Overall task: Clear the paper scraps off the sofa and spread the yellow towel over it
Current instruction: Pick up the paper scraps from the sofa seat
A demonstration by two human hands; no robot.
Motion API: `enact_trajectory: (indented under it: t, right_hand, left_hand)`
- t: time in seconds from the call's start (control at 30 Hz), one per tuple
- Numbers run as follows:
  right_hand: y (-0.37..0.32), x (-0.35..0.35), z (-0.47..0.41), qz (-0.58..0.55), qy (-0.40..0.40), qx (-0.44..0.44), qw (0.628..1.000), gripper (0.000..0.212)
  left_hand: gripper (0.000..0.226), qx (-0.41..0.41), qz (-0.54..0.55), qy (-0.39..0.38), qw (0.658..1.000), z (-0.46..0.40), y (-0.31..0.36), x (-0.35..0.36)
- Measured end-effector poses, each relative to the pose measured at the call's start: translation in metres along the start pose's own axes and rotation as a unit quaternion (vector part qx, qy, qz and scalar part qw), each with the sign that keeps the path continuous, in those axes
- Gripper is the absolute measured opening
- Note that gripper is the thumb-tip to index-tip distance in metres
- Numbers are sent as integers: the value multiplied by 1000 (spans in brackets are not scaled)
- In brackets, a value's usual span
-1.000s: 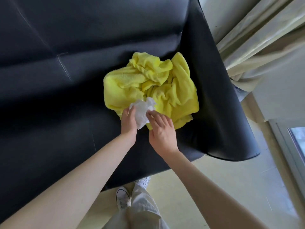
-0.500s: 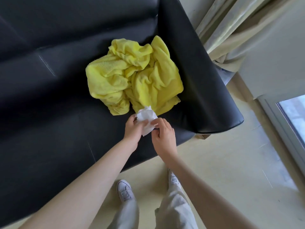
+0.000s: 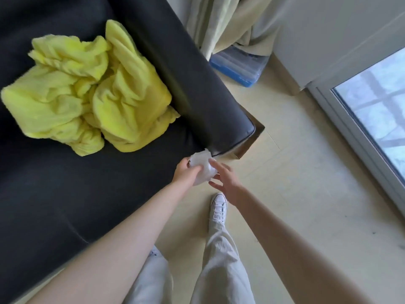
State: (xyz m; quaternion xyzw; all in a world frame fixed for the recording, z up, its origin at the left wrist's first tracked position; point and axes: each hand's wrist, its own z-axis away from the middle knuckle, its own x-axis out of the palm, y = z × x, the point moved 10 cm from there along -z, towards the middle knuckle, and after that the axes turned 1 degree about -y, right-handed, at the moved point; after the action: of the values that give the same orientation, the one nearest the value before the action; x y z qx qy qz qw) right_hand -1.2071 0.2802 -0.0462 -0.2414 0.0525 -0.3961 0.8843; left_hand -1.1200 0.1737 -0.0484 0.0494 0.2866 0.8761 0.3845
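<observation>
A crumpled yellow towel (image 3: 87,93) lies bunched on the seat of the black leather sofa (image 3: 65,189), against its right armrest (image 3: 197,88). My left hand (image 3: 185,172) is closed on a wad of white paper scraps (image 3: 202,166), held just off the sofa's front right corner. My right hand (image 3: 225,182) is beside the wad with its fingers spread, fingertips close to the paper but not gripping it.
A blue and clear plastic box (image 3: 238,64) sits on the floor behind the armrest, under pale curtains (image 3: 223,25). A glass door (image 3: 377,115) is at the right. My legs and a white shoe (image 3: 218,207) stand on the beige tiled floor.
Both hands have drawn back from the towel toward the sofa's front right corner with the paper. My right hand has let go and opened. The view has swung right toward the floor.
</observation>
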Motion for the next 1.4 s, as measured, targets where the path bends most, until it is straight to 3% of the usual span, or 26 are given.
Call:
enact_trajectory:
  t: [0.1,0.3,0.5,0.9,1.23,1.4]
  right_hand:
    - [8,-51,6,13,-12,5,1000,30]
    - [17,-141,-9,-21,69,-6,997,8]
    - [21,-195,-47,-32,138,2,990,20]
    - [-34,-234,-111,-3,127,17,992,15]
    - [-71,-234,-147,35,124,17,992,13]
    - [-74,-227,-156,17,126,37,991,14]
  left_hand:
    - [39,-26,-40,-23,999,-4,-10,49]
    - [33,-67,-54,-66,994,-17,-28,130]
    - [45,-71,-72,-51,994,-45,-36,177]
    - [37,-19,-65,58,996,-99,18,222]
    - [39,-38,4,110,993,-124,41,226]
    - [47,-88,37,100,990,-130,37,226]
